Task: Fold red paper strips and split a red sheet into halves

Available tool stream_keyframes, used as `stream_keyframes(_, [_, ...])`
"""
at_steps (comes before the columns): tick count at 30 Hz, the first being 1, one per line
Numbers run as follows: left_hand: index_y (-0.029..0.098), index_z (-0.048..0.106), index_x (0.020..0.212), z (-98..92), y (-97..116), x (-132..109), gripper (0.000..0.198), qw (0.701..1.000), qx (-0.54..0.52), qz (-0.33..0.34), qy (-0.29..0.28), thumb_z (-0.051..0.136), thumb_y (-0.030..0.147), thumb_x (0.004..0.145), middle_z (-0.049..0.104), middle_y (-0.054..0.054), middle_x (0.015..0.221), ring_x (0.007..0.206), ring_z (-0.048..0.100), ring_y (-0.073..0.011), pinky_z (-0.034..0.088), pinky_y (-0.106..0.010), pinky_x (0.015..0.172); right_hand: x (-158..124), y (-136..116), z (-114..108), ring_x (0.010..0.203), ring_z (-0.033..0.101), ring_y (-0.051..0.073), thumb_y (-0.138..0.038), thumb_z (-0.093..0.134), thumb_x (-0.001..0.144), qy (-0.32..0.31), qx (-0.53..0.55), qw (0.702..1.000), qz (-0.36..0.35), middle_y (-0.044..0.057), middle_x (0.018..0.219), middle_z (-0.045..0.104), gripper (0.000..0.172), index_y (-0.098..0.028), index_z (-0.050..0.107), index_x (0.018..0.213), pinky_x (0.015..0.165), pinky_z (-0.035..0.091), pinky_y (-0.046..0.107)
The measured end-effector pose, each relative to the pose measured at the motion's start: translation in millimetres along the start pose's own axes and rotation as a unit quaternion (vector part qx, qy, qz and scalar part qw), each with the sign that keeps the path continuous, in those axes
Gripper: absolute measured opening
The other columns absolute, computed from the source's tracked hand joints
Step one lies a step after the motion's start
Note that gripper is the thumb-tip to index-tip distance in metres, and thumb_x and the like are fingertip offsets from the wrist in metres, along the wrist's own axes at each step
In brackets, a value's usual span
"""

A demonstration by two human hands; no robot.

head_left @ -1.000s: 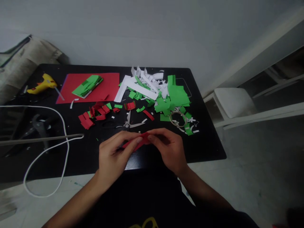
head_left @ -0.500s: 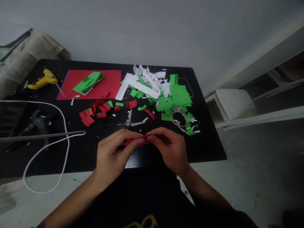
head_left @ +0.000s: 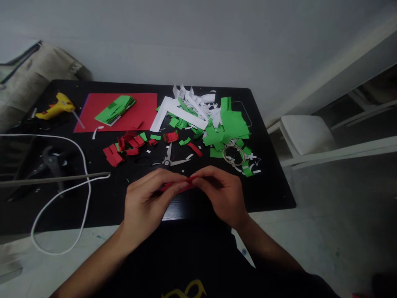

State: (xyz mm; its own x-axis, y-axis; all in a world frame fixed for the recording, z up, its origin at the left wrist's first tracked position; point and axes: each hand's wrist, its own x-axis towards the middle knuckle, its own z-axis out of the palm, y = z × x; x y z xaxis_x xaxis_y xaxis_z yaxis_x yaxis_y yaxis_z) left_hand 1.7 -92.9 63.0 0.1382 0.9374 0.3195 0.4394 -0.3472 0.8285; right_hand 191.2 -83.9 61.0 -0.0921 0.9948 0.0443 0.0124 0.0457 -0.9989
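Observation:
A narrow red paper strip (head_left: 178, 186) is pinched between both hands over the near edge of the black table (head_left: 273, 182). My left hand (head_left: 149, 205) grips its left end with the fingers closed. My right hand (head_left: 221, 194) pinches the right end, fingers curled. Most of the strip is hidden by the fingers. Just beyond the hands lie scissors (head_left: 169, 159) with the blades pointing right.
Red folded pieces (head_left: 122, 149) lie left of the scissors. Green scraps (head_left: 229, 126) and white strips (head_left: 186, 107) pile at the back right with a tape ring (head_left: 232, 155). A red sheet (head_left: 124, 111), a yellow glue gun (head_left: 54, 106) and a white cable (head_left: 83, 174) lie left.
The red strip has been flattened and sits lower between the fingers than a second ago. Both hands stay in almost the same place.

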Motion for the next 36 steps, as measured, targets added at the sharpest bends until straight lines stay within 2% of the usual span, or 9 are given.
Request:
stream_keyframes(18, [0.026, 0.077, 0.097, 1.7, 1.6, 2.2, 0.007, 1.0, -0.001, -0.006, -0.006, 0.072, 0.021, 0.094, 0.077, 0.001, 0.089, 0.078, 0.072, -0.0139, 0.056, -0.026, 0.07, 0.9, 1.6, -1.1, 0.083, 0.076, 0.015, -0.021, 0.077, 0.088, -0.007, 0.015, 1.0, 0.01, -0.002, 0.087, 0.081, 0.006, -0.026, 0.08, 0.088, 0.081, 0.062, 0.027])
stream_keyframes(24, [0.025, 0.077, 0.095, 3.8, 1.4, 2.6, 0.005, 1.0, 0.006, -0.018, 0.003, 0.073, 0.025, 0.093, 0.078, 0.0, 0.088, 0.077, 0.073, -0.0157, 0.057, -0.027, 0.069, 0.9, 3.3, -2.2, 0.083, 0.075, 0.016, -0.026, 0.078, 0.088, -0.015, 0.0, 1.0, 0.011, -0.001, 0.087, 0.08, 0.002, -0.025, 0.078, 0.088, 0.08, 0.062, 0.028])
stream_keyframes(30, [0.026, 0.078, 0.099, 2.9, -0.3, 3.3, 0.008, 1.0, 0.01, -0.025, -0.012, 0.073, 0.026, 0.094, 0.079, -0.001, 0.091, 0.08, 0.073, -0.016, 0.059, -0.028, 0.071, 1.0, 5.8, -3.2, 0.085, 0.075, 0.017, -0.027, 0.077, 0.09, -0.017, -0.012, 1.0, 0.011, 0.0, 0.09, 0.08, 0.003, -0.024, 0.078, 0.09, 0.08, 0.061, 0.028])
stream_keyframes(36, [0.027, 0.078, 0.095, 1.5, -2.1, 2.9, 0.005, 0.999, -0.014, -0.042, -0.023, 0.073, 0.025, 0.093, 0.078, 0.001, 0.089, 0.08, 0.072, -0.0151, 0.057, -0.027, 0.071, 0.8, 6.7, -3.5, 0.085, 0.075, 0.016, -0.028, 0.078, 0.089, -0.023, -0.012, 1.0, 0.014, -0.001, 0.09, 0.079, 0.004, -0.024, 0.078, 0.09, 0.079, 0.059, 0.026])
